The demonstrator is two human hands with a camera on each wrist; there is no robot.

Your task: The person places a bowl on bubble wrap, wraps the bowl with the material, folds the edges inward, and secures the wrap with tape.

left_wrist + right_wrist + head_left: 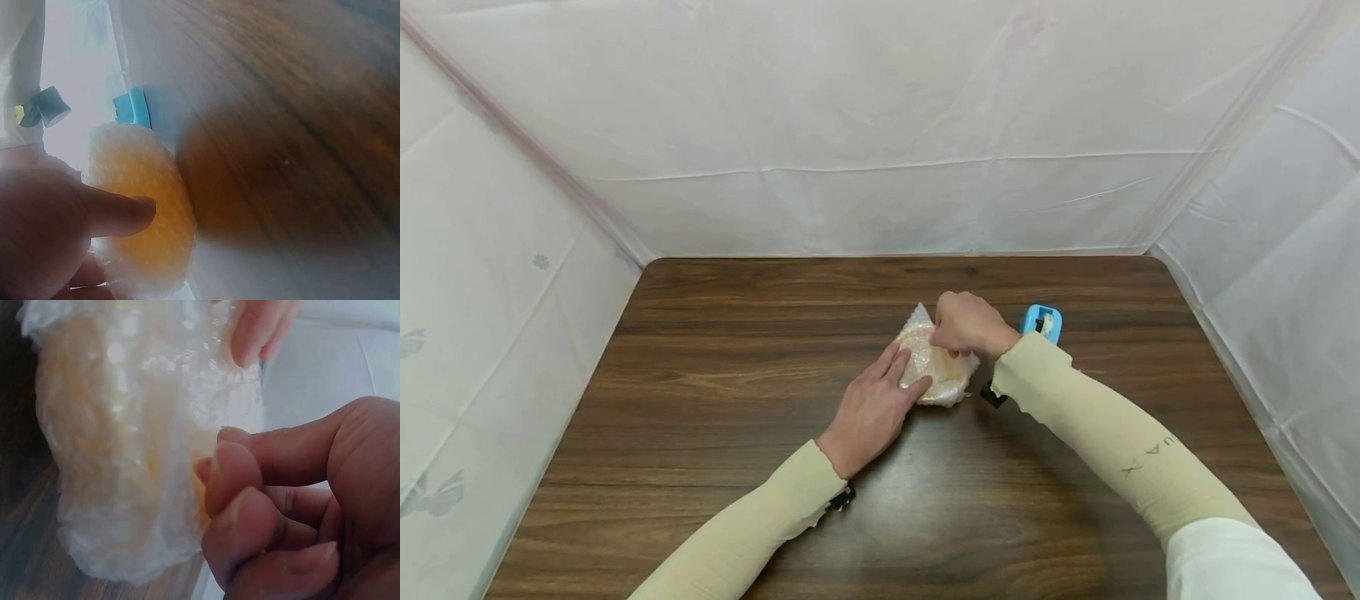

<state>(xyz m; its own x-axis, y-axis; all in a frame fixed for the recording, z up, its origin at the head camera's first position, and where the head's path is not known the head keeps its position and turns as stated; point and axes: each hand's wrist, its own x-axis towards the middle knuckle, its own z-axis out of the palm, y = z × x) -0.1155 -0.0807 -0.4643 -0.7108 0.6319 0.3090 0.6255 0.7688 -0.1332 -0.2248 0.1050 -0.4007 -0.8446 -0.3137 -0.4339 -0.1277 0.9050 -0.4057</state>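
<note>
A bubble-wrapped package (925, 354) lies on the table, something yellow-orange showing through its clear wrap. My left hand (874, 408) holds its left side, fingers over the upper left and thumb along the near edge. In the left wrist view the thumb (119, 212) presses against the bubble wrap (165, 187). My right hand (970, 323) is over the package's upper right with its fingers curled. Seen from the right wrist, its thumb and forefinger (234, 472) pinch at the edge of the wrap (125, 456); the exact bit between the fingertips is hidden.
A light-blue tape dispenser (1051, 321) stands just beyond my right wrist, partly covered by the sleeve. The brown wooden table (737, 358) meets white sheeting (880, 167) at the back and both sides. Each wrist carries a small black camera.
</note>
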